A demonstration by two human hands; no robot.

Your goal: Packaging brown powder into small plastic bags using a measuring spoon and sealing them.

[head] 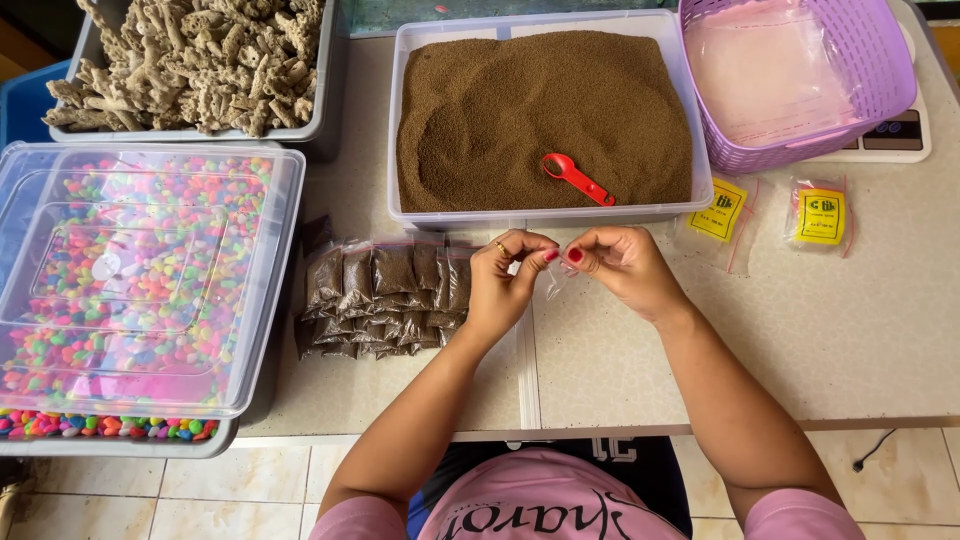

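A red scoop (577,178) lies on brown granules (540,110); the basket (880,70) is lilac, the pebbles (130,250) multicoloured.

Small aquarium-supply packing spot, likely a shop back counter (800,340). Evidence was bulk stock in tubs: brown granules (540,110) with red scoop (577,179), coloured gravel (130,260), coral rubble (190,60). Filled sachets (385,295) were stacked, a digital scale (890,135) sat under a purple basket (800,80), tiled floor (240,490) below.

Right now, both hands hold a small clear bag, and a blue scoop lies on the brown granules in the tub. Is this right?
Not quite: the scoop is red, not blue, as the head view shows. Both hands, left and right, do hold the clear bag, and the scoop lies on the granules.
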